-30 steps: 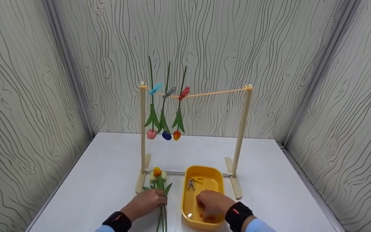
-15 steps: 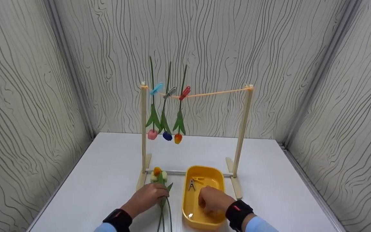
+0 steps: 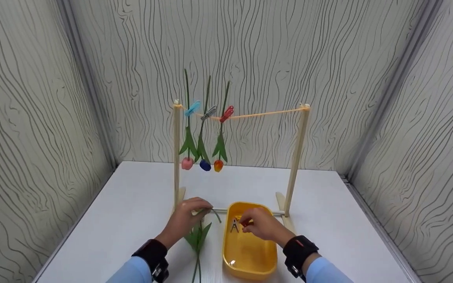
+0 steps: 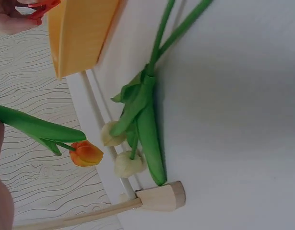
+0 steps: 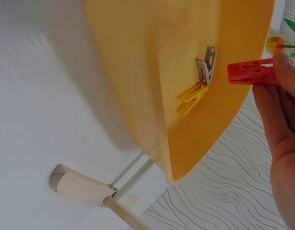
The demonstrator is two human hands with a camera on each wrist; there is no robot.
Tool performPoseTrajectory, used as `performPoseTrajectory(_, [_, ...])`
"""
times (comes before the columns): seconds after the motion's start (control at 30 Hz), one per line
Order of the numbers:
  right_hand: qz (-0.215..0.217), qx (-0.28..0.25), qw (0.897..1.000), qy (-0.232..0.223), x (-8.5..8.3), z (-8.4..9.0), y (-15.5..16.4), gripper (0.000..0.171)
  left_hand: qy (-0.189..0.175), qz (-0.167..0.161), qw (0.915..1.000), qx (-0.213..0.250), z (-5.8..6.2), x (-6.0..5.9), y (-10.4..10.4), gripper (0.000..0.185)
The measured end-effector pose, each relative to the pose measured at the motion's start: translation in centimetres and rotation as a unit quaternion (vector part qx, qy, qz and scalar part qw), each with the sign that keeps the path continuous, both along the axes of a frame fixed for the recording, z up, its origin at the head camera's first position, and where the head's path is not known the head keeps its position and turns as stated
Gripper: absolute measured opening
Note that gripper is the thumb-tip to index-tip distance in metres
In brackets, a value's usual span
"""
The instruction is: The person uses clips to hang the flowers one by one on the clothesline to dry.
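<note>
Orange artificial tulip (image 4: 86, 153), green-leaved: held above the white bench (image 3: 112, 224) by our left fingers (image 3: 199, 204). Red plastic clothes-peg (image 5: 252, 73): pinched in our right fingers (image 5: 269, 110). Step, we judge: readying both; next move calls for clipping the tulip to the thin orange cord (image 3: 264, 113).

Cord (image 3: 266, 114) free rightward, hanging tulips (image 3: 205, 165) leftward, tray (image 3: 246, 251) below right hand (image 3: 264, 225)

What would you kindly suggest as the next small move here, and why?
I would probably lift the held orange tulip toward the bare stretch of string, on the right. The left grip has that tulip, the right grip pinches a red clothespin, and three tulips hang upside down, clipped along the string's left part.
</note>
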State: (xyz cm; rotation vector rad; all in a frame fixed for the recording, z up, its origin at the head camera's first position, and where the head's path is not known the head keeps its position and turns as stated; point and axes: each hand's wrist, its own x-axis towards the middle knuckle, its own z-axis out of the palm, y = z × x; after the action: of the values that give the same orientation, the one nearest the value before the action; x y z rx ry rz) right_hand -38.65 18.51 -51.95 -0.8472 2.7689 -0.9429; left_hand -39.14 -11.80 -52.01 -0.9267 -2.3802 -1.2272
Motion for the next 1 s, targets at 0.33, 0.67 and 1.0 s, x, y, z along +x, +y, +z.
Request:
performPoseTrajectory(0.33, [-0.014,-0.13,0.99,0.052,-0.9,2.4,1.2,0.014,-0.07,0.01,0.9823,0.173,3.8,-1.6,1.7,0.022])
performPoseTrajectory(0.67, [-0.051,-0.194,0.972,0.122,-2.0,6.8,1.8,0.012,-0.132,0.028,0.9718,0.194,6.9,-2.2,2.8,0.025])
performPoseTrajectory(1.0, [-0.084,-0.314,0.939,0.115,-3.7,15.7,1.6,0.012,-0.132,0.012,0.9594,0.249,11.0,-2.4,6.4,0.026])
